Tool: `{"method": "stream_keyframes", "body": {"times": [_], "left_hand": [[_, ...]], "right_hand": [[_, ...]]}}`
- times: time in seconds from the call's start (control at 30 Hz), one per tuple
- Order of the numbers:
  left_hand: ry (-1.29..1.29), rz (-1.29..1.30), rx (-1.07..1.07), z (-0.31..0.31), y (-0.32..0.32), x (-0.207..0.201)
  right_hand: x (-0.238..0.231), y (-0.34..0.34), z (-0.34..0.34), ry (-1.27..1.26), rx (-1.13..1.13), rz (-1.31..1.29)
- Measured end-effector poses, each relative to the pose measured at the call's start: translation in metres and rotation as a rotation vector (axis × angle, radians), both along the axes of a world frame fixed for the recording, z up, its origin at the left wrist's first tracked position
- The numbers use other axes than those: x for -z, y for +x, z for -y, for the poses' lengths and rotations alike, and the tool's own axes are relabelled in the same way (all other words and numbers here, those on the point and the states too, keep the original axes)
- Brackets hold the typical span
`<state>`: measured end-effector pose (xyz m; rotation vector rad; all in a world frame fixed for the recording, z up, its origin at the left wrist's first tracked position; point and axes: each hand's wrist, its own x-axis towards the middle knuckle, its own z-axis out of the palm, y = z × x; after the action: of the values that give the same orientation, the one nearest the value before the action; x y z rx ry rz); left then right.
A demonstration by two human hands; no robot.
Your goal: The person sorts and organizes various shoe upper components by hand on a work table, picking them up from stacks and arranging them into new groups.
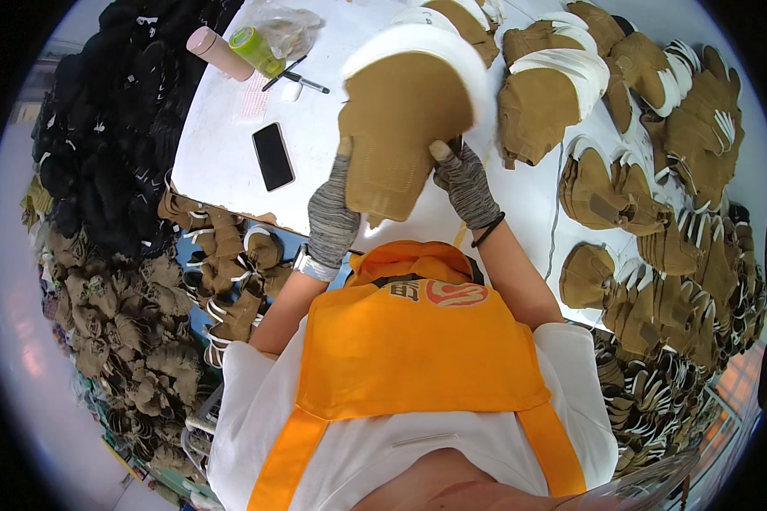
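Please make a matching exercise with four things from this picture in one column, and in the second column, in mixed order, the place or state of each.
Things:
1. tan shoe upper
2. black phone
3. pink cylinder
4. black pile of shoe parts

Places or states:
a. lying flat on the white table, screen dark
b. held up between the left hand and the right hand, both gloved
c. heaped beside the table's left edge
d. lying on its side at the table's far left corner, next to a green container

Pairs: 1-b, 2-a, 3-d, 4-c
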<state>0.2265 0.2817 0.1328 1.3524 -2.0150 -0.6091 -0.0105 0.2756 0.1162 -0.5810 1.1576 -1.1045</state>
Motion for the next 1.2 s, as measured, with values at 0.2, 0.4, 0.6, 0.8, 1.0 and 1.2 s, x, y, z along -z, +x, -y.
{"method": "stream_keyframes", "body": {"times": [0.2,0.4,0.6,0.8,1.0,1.2], "left_hand": [[0.426,-0.760,0.320,0.015,-0.004,-0.032],[0.492,-0.804,0.352,0.035,-0.040,-0.051],[0.750,-0.621,0.946,0.045,-0.066,-0.096],[0.906,-0.782,0.802,0.001,-0.111,-0.134],[0.546,-0.822,0.707,-0.010,-0.124,-0.107],[0.464,-0.830,0.725,-0.018,-0.137,-0.114]], "right_hand": [[-0.016,-0.050,-0.024,-0.113,0.268,0.363],[-0.060,-0.081,-0.048,-0.304,0.238,0.242],[-0.124,-0.065,-0.062,-0.362,0.298,-0.083],[-0.119,-0.106,-0.092,-0.383,0.598,-0.319],[-0.190,-0.100,-0.166,-0.196,0.654,-0.630],[-0.201,-0.061,-0.173,-0.441,0.635,-0.860]]}}
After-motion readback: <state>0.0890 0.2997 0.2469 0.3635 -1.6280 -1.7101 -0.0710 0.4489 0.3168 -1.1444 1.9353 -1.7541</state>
